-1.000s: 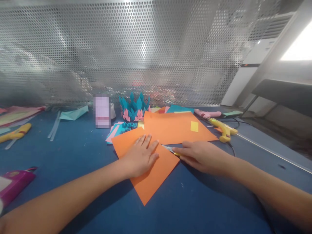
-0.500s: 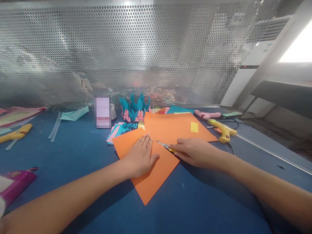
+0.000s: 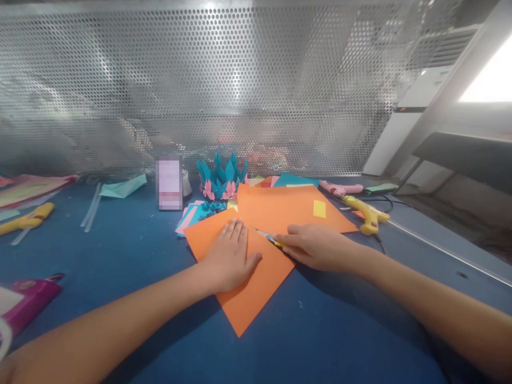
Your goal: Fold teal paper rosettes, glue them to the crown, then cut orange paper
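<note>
My left hand [image 3: 231,255] lies flat with fingers stretched out on a folded orange paper sheet [image 3: 250,290] on the blue table. My right hand [image 3: 316,246] is closed around a yellow utility knife [image 3: 269,238]. The knife's blade rests on the orange sheet just right of my left fingertips. A second orange sheet [image 3: 284,208] lies behind, with a small yellow slip [image 3: 319,208] on it.
A teal and pink paper flower [image 3: 221,178] stands behind the sheets beside coloured paper scraps. A yellow glue gun [image 3: 366,212] and a pink one [image 3: 340,188] lie at the right. Another yellow glue gun [image 3: 26,218] lies at the left; a magenta tool [image 3: 24,301] lies nearer. A perforated metal screen [image 3: 200,85] closes the back.
My right hand has slid the knife leftward and away from me along the orange sheet. My left hand's fingers have drawn together and stayed pressed on the paper.
</note>
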`<act>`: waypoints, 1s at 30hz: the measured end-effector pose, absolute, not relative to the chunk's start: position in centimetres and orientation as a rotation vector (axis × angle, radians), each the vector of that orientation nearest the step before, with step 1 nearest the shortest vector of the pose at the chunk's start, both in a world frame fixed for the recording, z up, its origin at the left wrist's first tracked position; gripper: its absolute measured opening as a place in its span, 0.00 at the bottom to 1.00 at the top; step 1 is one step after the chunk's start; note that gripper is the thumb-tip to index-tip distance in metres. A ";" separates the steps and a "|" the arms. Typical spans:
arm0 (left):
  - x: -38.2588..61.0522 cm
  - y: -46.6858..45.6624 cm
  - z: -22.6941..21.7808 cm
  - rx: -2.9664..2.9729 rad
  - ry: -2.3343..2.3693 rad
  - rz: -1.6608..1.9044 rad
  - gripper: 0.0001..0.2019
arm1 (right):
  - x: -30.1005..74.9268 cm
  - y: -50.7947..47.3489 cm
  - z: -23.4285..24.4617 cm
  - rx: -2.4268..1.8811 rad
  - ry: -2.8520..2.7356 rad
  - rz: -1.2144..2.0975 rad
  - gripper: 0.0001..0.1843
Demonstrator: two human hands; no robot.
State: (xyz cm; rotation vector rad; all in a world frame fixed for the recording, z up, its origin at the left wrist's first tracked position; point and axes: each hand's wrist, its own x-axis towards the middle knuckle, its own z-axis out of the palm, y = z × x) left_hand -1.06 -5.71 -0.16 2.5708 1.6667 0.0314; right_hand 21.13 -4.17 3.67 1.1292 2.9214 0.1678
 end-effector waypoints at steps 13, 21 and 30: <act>-1.0 -6.2 1.0 2.523 1.491 0.049 0.34 | 24.2 -3.8 4.1 1.050 2.985 -0.135 0.19; -1.6 -4.5 -0.6 2.709 1.518 0.185 0.27 | 22.9 -4.5 3.5 1.131 2.975 -0.018 0.21; -1.3 -5.0 -0.3 2.609 1.561 0.093 0.29 | 22.5 -4.6 3.6 1.113 2.973 0.019 0.19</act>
